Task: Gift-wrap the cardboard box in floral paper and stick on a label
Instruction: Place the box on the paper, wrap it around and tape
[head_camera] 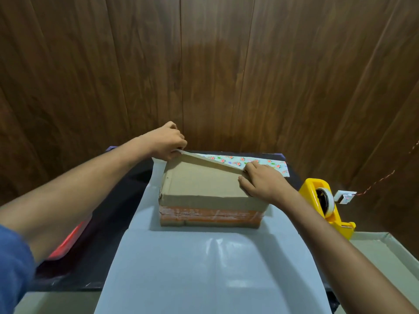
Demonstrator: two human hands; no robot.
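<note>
A small packing corner in a wood-panelled room, home or small shop.

Dark wood panels (204, 64) stand right behind a black-covered counter (108, 234). At the counter's right edge sits a yellow tape dispenser (326, 205); behind that, low on the panels, is a white wall socket (345, 197) with a twisted wire (383, 180) running up from it.

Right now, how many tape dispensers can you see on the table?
1. A yellow tape dispenser stands at the right, beside the cardboard box, near the right hand. Others could be hidden out of view.
</note>
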